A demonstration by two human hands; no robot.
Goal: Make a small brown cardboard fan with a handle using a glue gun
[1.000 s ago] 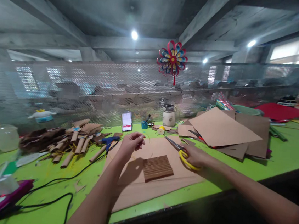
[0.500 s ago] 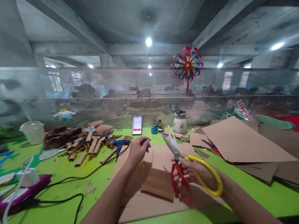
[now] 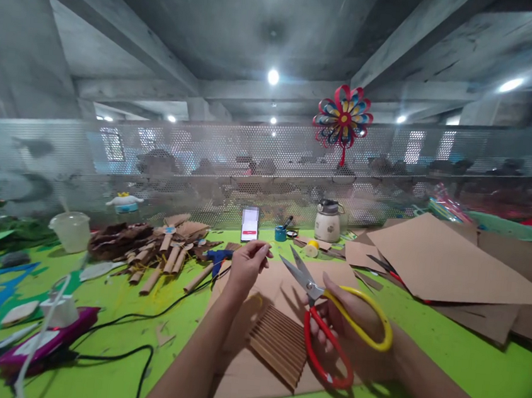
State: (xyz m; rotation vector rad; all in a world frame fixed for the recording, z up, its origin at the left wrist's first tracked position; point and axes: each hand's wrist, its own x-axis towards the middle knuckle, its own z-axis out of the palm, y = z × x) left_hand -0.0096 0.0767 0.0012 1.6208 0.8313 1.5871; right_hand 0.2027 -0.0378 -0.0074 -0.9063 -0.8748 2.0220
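Note:
My right hand grips a pair of scissors with one red and one yellow handle; the blades are spread and point up-left toward my left hand. My left hand is raised above the table with its fingers pinched on a thin yellowish strand that I can barely make out. Below and between the hands lies a ribbed piece of corrugated cardboard on a larger brown sheet.
Green table with black cables, a pile of cardboard rolls, a blue glue gun, a plastic cup, a phone and a small pot. Large brown sheets lie at the right. A perforated metal screen runs behind.
My right hand lifted the scissors off the table, brought them toward me and opened the blades. The left hand stayed raised and pinched. My view shifted slightly left.

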